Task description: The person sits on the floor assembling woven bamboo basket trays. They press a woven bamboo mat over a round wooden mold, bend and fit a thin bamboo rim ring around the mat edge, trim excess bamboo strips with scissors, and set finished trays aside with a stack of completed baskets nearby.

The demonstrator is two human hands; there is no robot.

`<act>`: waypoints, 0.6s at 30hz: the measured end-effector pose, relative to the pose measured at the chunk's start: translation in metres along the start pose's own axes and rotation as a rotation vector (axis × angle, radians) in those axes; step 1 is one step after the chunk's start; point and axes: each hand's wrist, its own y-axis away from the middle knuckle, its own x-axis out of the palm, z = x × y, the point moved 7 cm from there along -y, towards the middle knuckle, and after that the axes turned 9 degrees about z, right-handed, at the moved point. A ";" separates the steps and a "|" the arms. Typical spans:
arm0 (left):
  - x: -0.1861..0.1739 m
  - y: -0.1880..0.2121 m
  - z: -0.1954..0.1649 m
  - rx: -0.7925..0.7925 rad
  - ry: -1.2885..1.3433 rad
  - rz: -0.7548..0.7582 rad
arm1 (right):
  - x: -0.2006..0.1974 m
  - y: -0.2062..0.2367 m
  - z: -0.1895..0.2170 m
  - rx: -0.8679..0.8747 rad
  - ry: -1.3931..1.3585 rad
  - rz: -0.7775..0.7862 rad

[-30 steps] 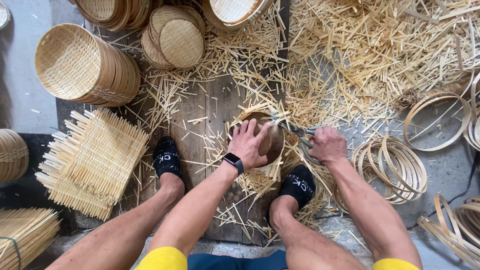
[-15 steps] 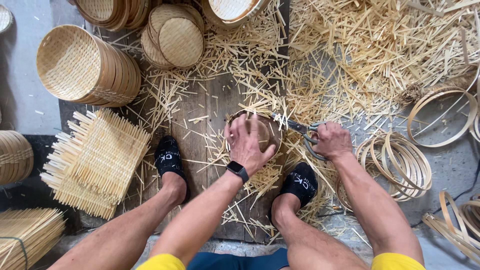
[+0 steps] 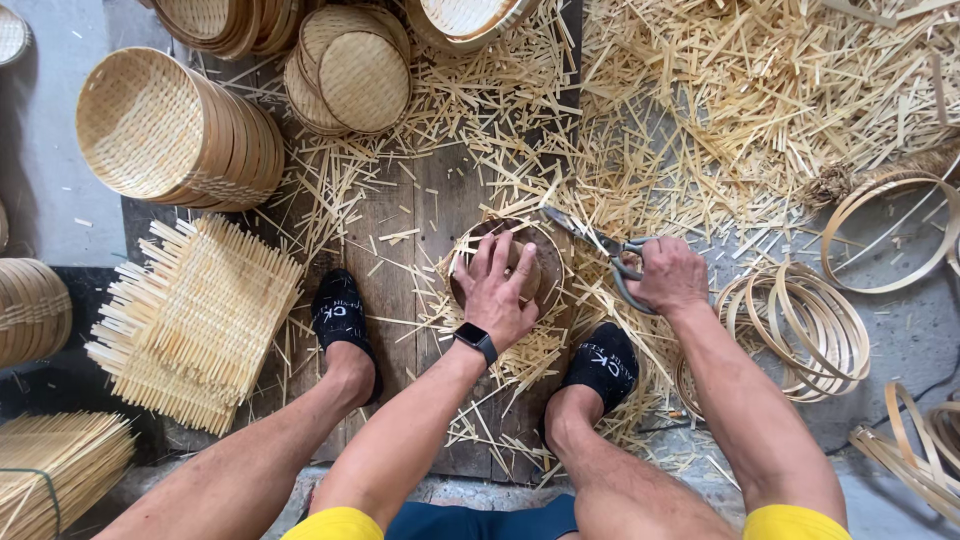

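My left hand (image 3: 497,290) presses flat on a small round woven bamboo basket (image 3: 540,262) that rests on a dark wooden board (image 3: 410,230) between my two feet in black socks. A dark watch sits on that wrist. My right hand (image 3: 668,275) grips the handles of a pair of scissors (image 3: 590,238), whose blades point up-left toward the basket's right rim. Loose bamboo strip ends stick out around the basket.
A stack of finished baskets (image 3: 170,130) lies on its side at upper left, more round ones (image 3: 350,70) above. Square woven mats (image 3: 200,320) lie left. Bamboo rings (image 3: 800,330) sit right. Cut bamboo scraps (image 3: 760,90) cover the upper right floor.
My left hand has shifted lower on the basket, turning it. The scissors in my right hand have opened slightly and stay at the basket's right rim.
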 end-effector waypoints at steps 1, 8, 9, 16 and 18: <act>0.002 0.000 0.000 -0.004 0.024 0.001 | -0.010 0.003 0.006 -0.046 -0.017 -0.088; 0.005 -0.003 0.010 0.104 0.092 0.055 | -0.008 0.004 0.030 -0.117 0.110 -0.082; 0.004 -0.003 0.010 0.122 0.073 0.063 | -0.002 0.004 0.029 -0.104 0.085 -0.104; 0.007 0.009 0.019 -0.238 0.296 -0.168 | 0.007 0.008 0.024 -0.054 0.005 -0.056; 0.015 0.011 0.020 -0.314 0.344 -0.170 | -0.010 0.010 0.034 -0.102 0.046 -0.198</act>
